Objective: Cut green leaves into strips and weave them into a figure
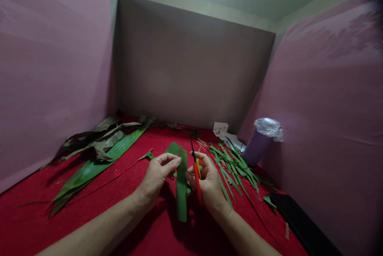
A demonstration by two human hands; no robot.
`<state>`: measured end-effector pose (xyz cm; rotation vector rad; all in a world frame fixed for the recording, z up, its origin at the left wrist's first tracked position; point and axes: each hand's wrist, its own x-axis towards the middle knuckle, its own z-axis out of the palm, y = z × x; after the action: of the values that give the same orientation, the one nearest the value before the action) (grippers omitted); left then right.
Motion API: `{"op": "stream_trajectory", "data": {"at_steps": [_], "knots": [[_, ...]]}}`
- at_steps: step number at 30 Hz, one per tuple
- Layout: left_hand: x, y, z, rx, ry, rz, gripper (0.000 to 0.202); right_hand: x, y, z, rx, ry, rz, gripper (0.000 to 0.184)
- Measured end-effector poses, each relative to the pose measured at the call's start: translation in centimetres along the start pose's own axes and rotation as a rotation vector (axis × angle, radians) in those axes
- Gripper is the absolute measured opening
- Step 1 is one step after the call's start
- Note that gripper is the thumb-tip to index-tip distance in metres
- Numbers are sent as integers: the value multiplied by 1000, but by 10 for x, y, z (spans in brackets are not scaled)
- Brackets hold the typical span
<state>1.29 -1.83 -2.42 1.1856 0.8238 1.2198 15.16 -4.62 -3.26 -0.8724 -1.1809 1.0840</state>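
Note:
My left hand (pixel 160 174) pinches a wide green leaf strip (pixel 182 192) between thumb and fingers; the strip hangs down between both hands. A further green leaf piece (pixel 173 148) shows just behind that hand. In my right hand (pixel 208 186) is a pair of scissors (pixel 198 182) with red and yellow handles, its dark blades pointing up and away from me. The right thumb and fingertips come close to the strip's right edge; whether they touch it I cannot tell.
Long green leaves (pixel 98 170) and dried brown leaves (pixel 101 140) lie left on the red cloth (pixel 131 212). Cut green strips (pixel 233 164) are scattered right, near a purple bin (pixel 257 146) with a plastic liner. A black flat object (pixel 299 220) lies front right; white papers (pixel 221 128) stand behind.

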Motion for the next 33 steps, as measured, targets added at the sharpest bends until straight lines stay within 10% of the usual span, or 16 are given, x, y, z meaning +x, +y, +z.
{"op": "stream_trajectory", "data": {"at_steps": [33], "knots": [[-2, -3, 0, -7, -37, -28, 24, 1, -2, 1, 51, 41, 2, 47]]}}
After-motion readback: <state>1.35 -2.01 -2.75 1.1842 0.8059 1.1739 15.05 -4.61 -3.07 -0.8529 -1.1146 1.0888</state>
